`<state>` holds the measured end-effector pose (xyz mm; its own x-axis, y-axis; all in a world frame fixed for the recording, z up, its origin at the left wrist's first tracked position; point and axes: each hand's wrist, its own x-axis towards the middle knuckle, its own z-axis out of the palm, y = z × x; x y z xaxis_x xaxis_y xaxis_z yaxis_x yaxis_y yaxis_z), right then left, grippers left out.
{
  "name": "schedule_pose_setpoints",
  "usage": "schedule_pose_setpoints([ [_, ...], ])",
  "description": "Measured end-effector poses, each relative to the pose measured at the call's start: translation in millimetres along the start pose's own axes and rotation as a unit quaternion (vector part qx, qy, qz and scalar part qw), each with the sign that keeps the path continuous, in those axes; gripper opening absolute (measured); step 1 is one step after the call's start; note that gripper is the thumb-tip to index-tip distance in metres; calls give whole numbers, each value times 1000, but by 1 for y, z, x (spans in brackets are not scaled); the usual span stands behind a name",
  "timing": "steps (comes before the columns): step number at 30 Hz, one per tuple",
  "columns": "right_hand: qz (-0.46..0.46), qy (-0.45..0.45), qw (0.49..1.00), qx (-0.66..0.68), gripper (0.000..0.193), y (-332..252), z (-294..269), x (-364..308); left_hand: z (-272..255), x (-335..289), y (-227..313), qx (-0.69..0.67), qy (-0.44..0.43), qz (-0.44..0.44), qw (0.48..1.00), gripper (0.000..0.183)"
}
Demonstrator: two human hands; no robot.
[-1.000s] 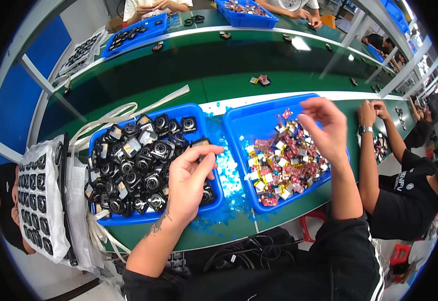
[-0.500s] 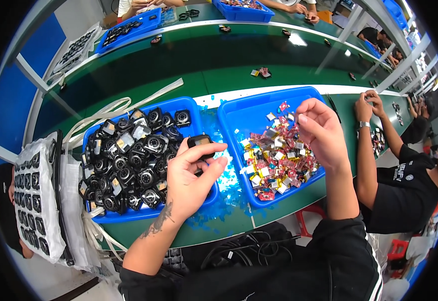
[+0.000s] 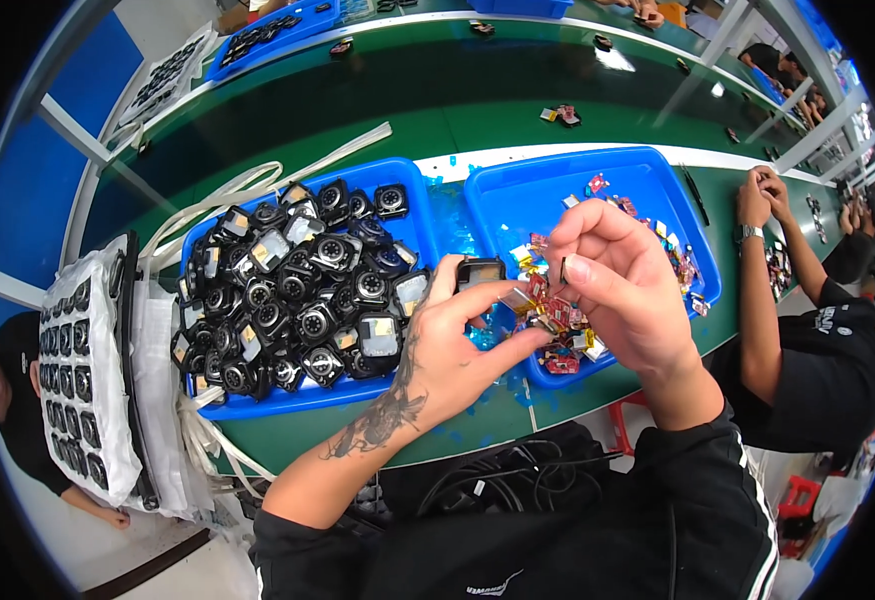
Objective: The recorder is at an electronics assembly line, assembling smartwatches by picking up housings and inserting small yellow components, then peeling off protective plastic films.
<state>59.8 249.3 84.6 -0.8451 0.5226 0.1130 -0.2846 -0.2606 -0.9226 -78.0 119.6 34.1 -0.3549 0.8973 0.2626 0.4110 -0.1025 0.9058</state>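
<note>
My left hand (image 3: 462,345), closed, holds a black watch case (image 3: 480,270) behind its index finger, over the gap between two blue trays. Its thumb and index finger reach towards my right hand. Small red and gold parts (image 3: 549,310) show by those fingertips; I cannot tell whether they are gripped or lie in the tray behind. My right hand (image 3: 622,280) is closed in a pinch on a thin dark piece (image 3: 562,270), mostly hidden by the fingers. Below it, the right blue tray (image 3: 517,190) holds red circuit boards and silver-yellow battery-like pieces. Many black watch cases (image 3: 312,290) fill the left blue tray (image 3: 412,185).
Blue scraps (image 3: 452,225) litter the green bench between the trays. White straps (image 3: 327,150) lie behind the left tray. Stacked padded sheets of watch cases (image 3: 77,370) stand at the far left. A co-worker's hands (image 3: 762,195) are busy at the right. Black cables (image 3: 497,480) hang below the bench.
My left hand has moved right with the watch case, from the left tray's edge towards my right hand. The two hands are now nearly together. The whole view has shifted slightly.
</note>
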Motion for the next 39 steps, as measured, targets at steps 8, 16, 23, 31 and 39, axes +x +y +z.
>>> schedule_pose_setpoints([
  [8,-1,51,996,70,19,10,2,3,-7,2,-9,-194,-90,-104,971,16],
  [16,-54,110,992,-10,23,9,-1,-3,-3,1,-7,-271,-23,-145,951,15],
  [23,-48,95,994,-22,24,12,-2,-2,2,0,-11,-252,-13,-107,962,17],
  [31,-120,26,988,-89,23,17,1,-10,2,-1,-12,-244,46,-58,967,9],
  [39,-150,27,964,-215,40,16,8,-15,-5,-3,-7,-220,42,-50,973,8],
])
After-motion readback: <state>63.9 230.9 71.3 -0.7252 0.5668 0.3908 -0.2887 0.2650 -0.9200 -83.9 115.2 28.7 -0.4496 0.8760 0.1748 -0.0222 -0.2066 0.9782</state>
